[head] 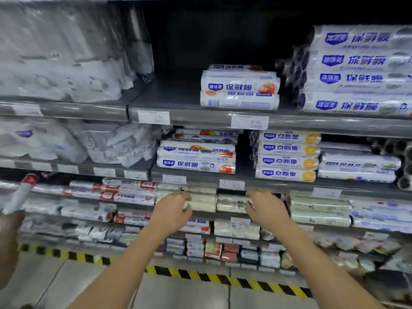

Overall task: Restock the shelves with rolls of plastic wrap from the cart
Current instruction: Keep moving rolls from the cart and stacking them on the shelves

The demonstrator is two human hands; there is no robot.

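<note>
Head view: store shelves (200, 118) packed with wrap. At the front edge of a lower shelf, left hand (172, 210) curled round the end of a pale roll (202, 205). Right hand (265, 208) curled on the neighbouring roll (230, 204). Blue-labelled rolls (239, 90) stacked above.

Only 1 view, worn on the head, facing the store shelves (200, 118) and tipped slightly down to the striped floor tape (223, 278). Close in, near enough for left hand (172, 210) and right hand (266, 208) to grip the shelved rolls (205, 200); wide lens, edges bowed.
</note>
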